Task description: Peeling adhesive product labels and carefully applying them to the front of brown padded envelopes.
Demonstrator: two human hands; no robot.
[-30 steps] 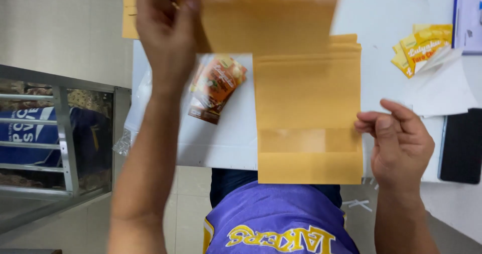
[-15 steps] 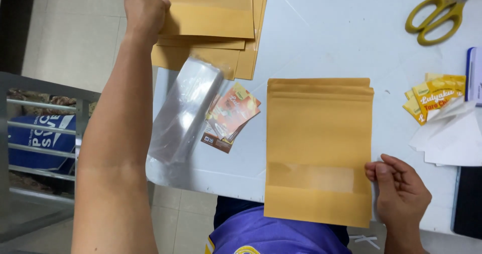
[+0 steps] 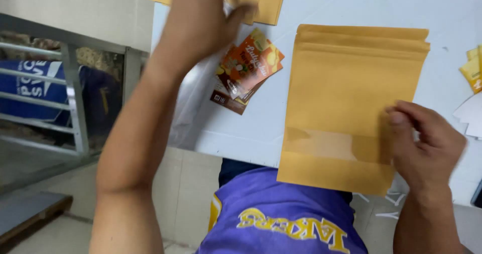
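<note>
— Pouches first: what is cut off or hard to read?

— Plenty. The stack of brown pouches (image 3: 261, 0) at the far edge runs out of the top of the view, and the left hand (image 3: 203, 18) covers part of it. Its fingers blur, so I cannot tell whether they pinch a pouch or only touch the stack. The yellow sachets (image 3: 472, 70) at the right are cropped by the edge, and the white paper (image 3: 469, 116) below them too.

— And the right hand?

— The right hand (image 3: 427, 146) lies on the right edge of the large brown pouch (image 3: 351, 108), fingers curled, thumb pressing the paper flat. That pouch lies in the middle of the white surface (image 3: 326, 8), its near end hanging over the edge above the purple shirt (image 3: 281, 219).

— What differs from half a second ago?

— The left arm has swung nearer and now crosses the clear plastic sleeve (image 3: 193, 98), hiding most of it. The scissors have gone out of view at the far right. The right hand has slid up along the pouch's side.

— Anything inside the pouches?

— The large pouch looks flat; its clear window strip shows only a pale band, and I cannot tell any contents. The orange printed packets (image 3: 246, 68) lie loose just left of it, fanned, not in any container.
</note>
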